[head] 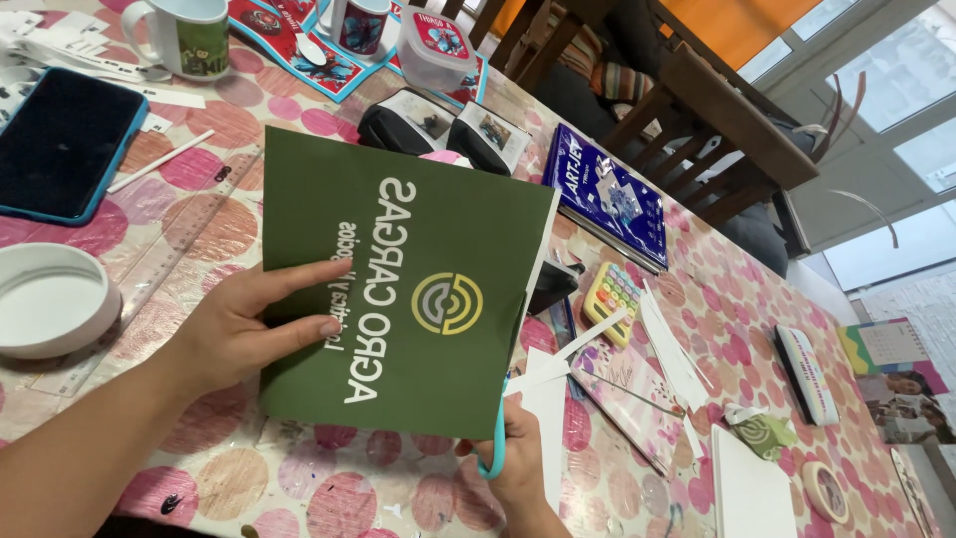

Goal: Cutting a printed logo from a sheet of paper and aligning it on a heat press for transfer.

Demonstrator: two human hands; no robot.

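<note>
My left hand (239,324) holds a dark green printed sheet (398,284) by its left edge, fingers spread on its face. The sheet is held tilted above the table. My right hand (518,453) is at the sheet's lower right corner, gripping teal-handled scissors (496,443) whose blades are hidden behind the sheet. White paper strips (558,364) hang beside the sheet's right edge.
The table has a pink-dotted cloth (329,488). On it lie a tablet in a blue case (60,144), a white lid (45,299), a clear ruler (169,259), two mugs (184,35), a blue book (607,194), a small calculator (610,296), tape rolls (825,490) and paper scraps. Wooden chairs (717,110) stand beyond.
</note>
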